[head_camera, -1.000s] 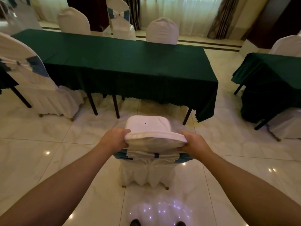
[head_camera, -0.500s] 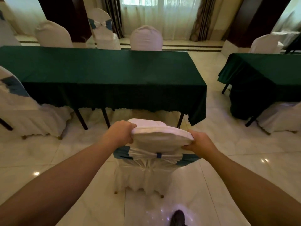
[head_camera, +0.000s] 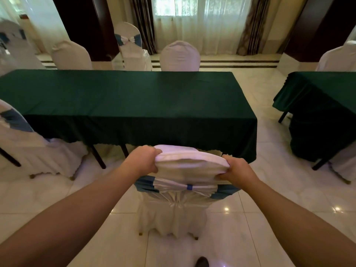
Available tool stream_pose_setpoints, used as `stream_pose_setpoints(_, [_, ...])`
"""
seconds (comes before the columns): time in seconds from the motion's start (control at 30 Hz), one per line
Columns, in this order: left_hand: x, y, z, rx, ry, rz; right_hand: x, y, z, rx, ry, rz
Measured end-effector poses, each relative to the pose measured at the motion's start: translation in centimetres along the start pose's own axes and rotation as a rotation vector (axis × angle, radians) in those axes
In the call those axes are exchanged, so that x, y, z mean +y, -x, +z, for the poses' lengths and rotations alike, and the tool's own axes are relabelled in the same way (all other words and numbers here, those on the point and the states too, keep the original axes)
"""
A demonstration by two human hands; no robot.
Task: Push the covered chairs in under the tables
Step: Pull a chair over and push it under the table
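Note:
A white covered chair point(head_camera: 179, 207) with a blue sash stands in front of me, its back toward me. My left hand point(head_camera: 143, 160) grips the left top corner of its backrest and my right hand point(head_camera: 236, 169) grips the right top corner. The front of its seat is hidden under the hanging edge of the long table with a dark green cloth point(head_camera: 123, 101). Only a strip of the seat shows above the backrest.
Another covered chair point(head_camera: 28, 149) stands at the left, angled out from the same table. Three covered chairs line the table's far side. A second green-clothed table point(head_camera: 327, 97) with a covered chair point(head_camera: 344, 164) is at the right. Glossy tiled floor lies between.
The chair has moved forward toward the table, and its seat has gone largely under the cloth edge. I have stepped forward with it, both hands still on the backrest.

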State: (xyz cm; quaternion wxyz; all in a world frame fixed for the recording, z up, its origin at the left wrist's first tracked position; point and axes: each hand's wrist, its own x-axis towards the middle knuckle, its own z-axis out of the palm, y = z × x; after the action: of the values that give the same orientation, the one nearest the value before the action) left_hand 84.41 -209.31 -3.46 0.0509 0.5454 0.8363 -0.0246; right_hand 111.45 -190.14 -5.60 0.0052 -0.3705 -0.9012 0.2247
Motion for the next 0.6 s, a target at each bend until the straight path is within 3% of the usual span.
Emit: stream_pose_setpoints(0.6, [-2.2,-18.8,-3.2,0.036,-0.043,0.022,5.2,-20.2,-4.0,0.020,-0.018,-0.044])
